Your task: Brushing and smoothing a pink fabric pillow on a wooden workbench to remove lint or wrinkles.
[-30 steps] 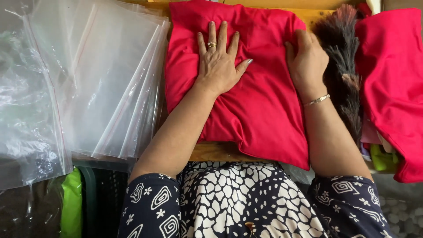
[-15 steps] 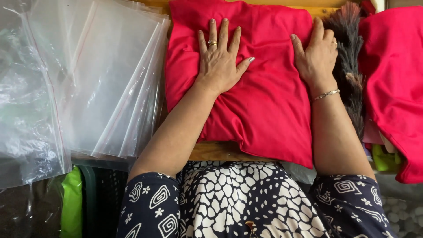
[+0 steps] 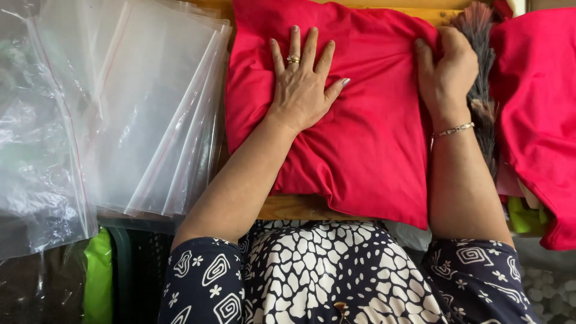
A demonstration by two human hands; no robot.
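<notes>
A person sits at a wooden table (image 3: 300,207). A folded red cloth (image 3: 366,138) lies on it, right in front of the person. The left hand (image 3: 303,87) lies flat on the cloth with the fingers spread out. It holds nothing; it only presses down. The right hand (image 3: 447,72) is at the cloth's right edge, near the top corner. Its fingers curl at that edge, but it is hard to tell if they pinch the cloth or just push on it.

This looks like the smoothing step: the cloth is folded and is being pressed flat and neat.

Just beside the right hand lies a dark feathery brush (image 3: 480,90). Past it is a pile of more red cloth (image 3: 537,114). On the left lies a stack of clear plastic bags (image 3: 138,114), close to the folded cloth.
</notes>
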